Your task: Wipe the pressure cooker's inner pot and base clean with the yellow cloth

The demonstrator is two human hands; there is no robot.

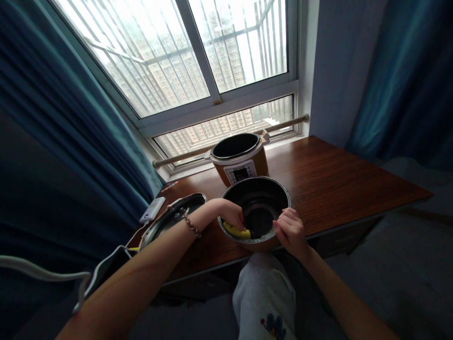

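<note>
one yellow pad [234,231] lies under the left hand [232,215], grasped by its fingers, lengthwise along the pot's [256,185] near-left wall; right hand [290,231], fingers clenched on its near-right rim.

1 head-worn view, forward and down over hands [290,232]

Overexposed window [202,61], faint sheen on tabletop [329,177], deep shadows below

I can read no words, brands or numbers. Small marks surround the dark display [241,174] on the cooker's [236,159] front panel [252,169], too tiny for me to make out; the lit spot on the white box [155,208] is illegible to me.
</note>
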